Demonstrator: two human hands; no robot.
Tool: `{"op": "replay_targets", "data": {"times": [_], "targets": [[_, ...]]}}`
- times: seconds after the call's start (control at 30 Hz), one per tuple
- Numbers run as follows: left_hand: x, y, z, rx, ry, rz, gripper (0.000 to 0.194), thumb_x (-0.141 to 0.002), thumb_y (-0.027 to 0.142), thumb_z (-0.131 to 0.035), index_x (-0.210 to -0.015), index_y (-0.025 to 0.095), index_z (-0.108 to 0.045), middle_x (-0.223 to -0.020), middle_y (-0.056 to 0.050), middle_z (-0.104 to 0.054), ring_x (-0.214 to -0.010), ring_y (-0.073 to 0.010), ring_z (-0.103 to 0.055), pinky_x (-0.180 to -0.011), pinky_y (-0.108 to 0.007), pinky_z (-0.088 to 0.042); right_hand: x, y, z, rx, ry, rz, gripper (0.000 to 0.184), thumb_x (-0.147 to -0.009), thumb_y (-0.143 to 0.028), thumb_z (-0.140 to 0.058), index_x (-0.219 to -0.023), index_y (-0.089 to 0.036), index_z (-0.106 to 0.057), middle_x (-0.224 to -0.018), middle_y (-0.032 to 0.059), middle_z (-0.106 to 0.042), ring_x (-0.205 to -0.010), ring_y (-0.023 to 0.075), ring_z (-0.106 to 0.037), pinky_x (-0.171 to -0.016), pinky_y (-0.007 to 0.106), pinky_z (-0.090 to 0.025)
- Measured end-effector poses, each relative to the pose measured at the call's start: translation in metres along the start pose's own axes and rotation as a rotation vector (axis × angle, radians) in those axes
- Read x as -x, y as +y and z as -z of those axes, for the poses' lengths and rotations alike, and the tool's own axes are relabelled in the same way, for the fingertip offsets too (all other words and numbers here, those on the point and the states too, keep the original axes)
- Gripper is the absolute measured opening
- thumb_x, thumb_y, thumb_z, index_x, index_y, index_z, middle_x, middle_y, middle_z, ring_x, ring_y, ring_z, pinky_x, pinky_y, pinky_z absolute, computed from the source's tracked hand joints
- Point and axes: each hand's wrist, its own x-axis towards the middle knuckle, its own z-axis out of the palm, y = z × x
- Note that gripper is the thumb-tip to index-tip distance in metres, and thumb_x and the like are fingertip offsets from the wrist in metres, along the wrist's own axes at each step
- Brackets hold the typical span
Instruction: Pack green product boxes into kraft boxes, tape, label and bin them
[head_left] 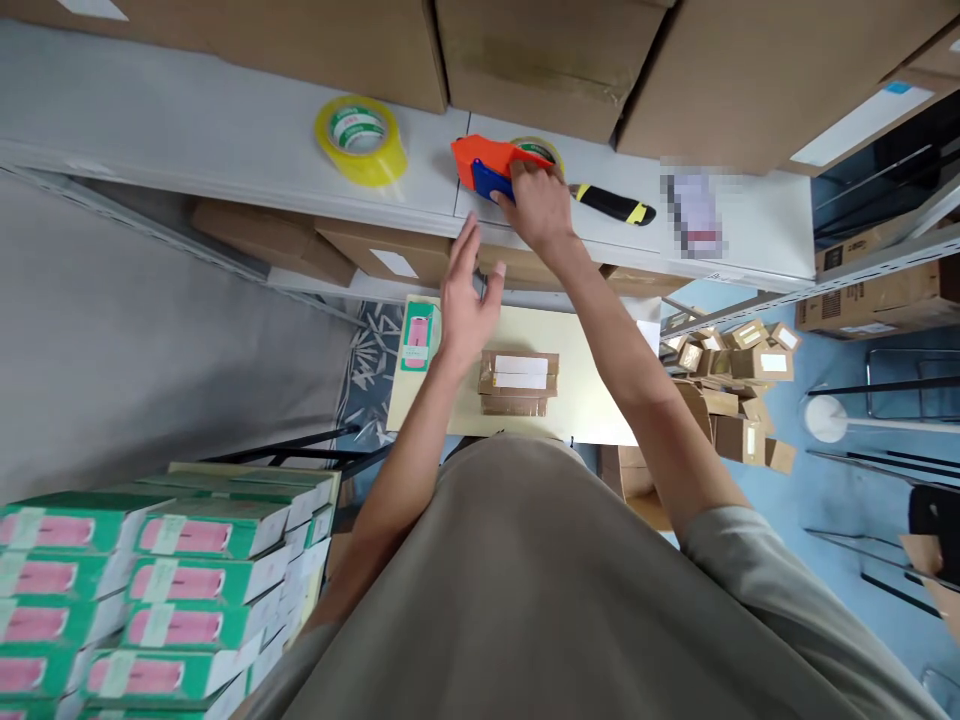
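Note:
My right hand [538, 208] is closed on an orange and blue tape dispenser [491, 165] that rests on the grey shelf [210, 130]. My left hand [466, 300] hovers below the shelf edge with its fingers spread and nothing in it. Under it, a small cardboard box [519, 382] with white labels lies on a pale yellow table [592, 390]. A green and pink package [418, 337] lies at the table's left edge.
A roll of yellow tape [361, 138] and a black and yellow utility knife [616, 205] lie on the shelf. Large cardboard boxes [547, 55] stand behind. Green and pink packages [157, 590] are stacked at lower left. Several small boxes [739, 385] are piled at right.

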Motion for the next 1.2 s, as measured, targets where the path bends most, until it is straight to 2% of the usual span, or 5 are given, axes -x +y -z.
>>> {"op": "replay_targets", "data": {"times": [0.13,0.3,0.57,0.97,1.2], "targets": [[-0.002,-0.011,0.000,0.033,-0.002,0.043,0.069,-0.117,0.069,-0.047,-0.178,0.040,-0.035,-0.185,-0.004,-0.043,-0.174,-0.0324,-0.040,-0.139,-0.055,-0.041,0.010,0.003,0.000,0.041,0.041,-0.105,0.061,-0.128,-0.051,-0.036,-0.150,0.003,-0.054,-0.158,0.0185,-0.070,-0.161,0.0168,-0.050,-0.145,0.049,-0.027],[0.107,-0.056,0.007,-0.020,-0.063,0.463,0.067,-0.112,0.063,-0.059,-0.169,0.028,-0.051,-0.172,-0.015,-0.060,-0.156,-0.0322,-0.063,-0.129,-0.051,-0.054,0.119,0.000,-0.009,0.133,0.181,-0.185,0.066,-0.125,-0.058,-0.024,-0.167,-0.015,-0.049,-0.170,0.0187,-0.053,-0.163,0.0305,-0.048,-0.139,0.055,-0.040],[0.202,-0.048,-0.016,-0.394,-0.570,1.020,0.051,-0.106,0.061,-0.067,-0.132,0.016,-0.071,-0.128,-0.023,-0.083,-0.128,-0.0433,-0.078,-0.111,-0.051,-0.060,0.345,0.009,-0.149,-0.205,-0.355,-0.950,0.119,-0.107,-0.089,-0.042,-0.177,0.003,-0.015,-0.157,0.0416,-0.062,-0.143,0.0525,-0.067,-0.114,0.067,-0.057],[0.192,-0.077,0.020,-0.208,-0.562,0.679,0.027,-0.103,0.042,-0.064,-0.116,0.020,-0.073,-0.127,-0.016,-0.074,-0.116,-0.0297,-0.073,-0.098,-0.041,-0.064,0.370,0.045,-0.111,-0.438,-0.046,-0.614,0.057,-0.110,-0.070,-0.051,-0.137,-0.024,-0.069,-0.147,0.0203,-0.068,-0.130,0.0352,-0.071,-0.114,0.055,-0.062],[0.219,-0.080,0.013,-0.178,-0.544,0.865,0.045,-0.082,0.012,-0.065,-0.125,0.015,-0.076,-0.137,-0.019,-0.074,-0.103,-0.0259,-0.078,-0.107,-0.042,-0.064,0.396,0.038,-0.131,-0.574,-0.237,-0.828,0.082,-0.088,-0.079,-0.084,-0.141,-0.019,-0.065,-0.150,0.0233,-0.069,-0.122,0.0346,-0.078,-0.107,0.053,-0.067]]}}
